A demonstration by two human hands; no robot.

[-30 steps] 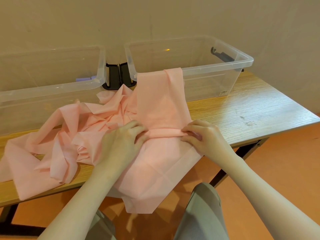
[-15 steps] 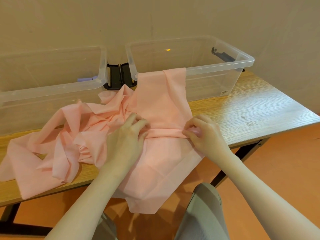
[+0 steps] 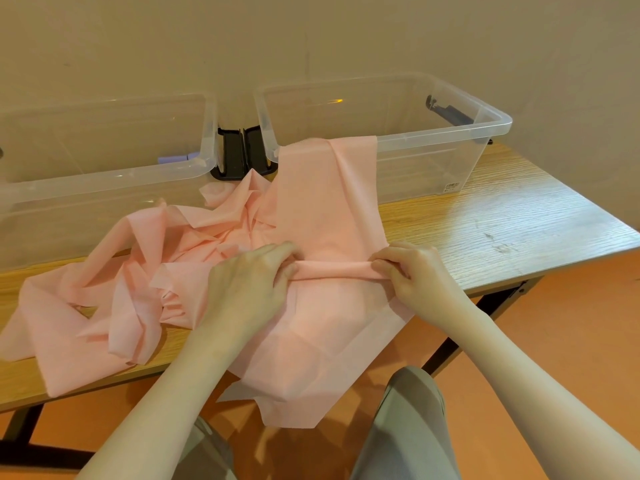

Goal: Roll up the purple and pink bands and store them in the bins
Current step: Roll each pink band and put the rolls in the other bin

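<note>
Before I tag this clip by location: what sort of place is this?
Probably a plain workroom or storage room, not a home kitchen: a wood-grain table on a black metal frame, two clear plastic bins against a bare beige wall, and an orange floor.

Bare forearms, grey ribbed trousers [image 3: 405,427]

A small white label [image 3: 452,186] sits low on the front wall of the right bin [image 3: 491,128], up and to the right of the right hand's fingers [image 3: 388,263], its print too small to read.
</note>
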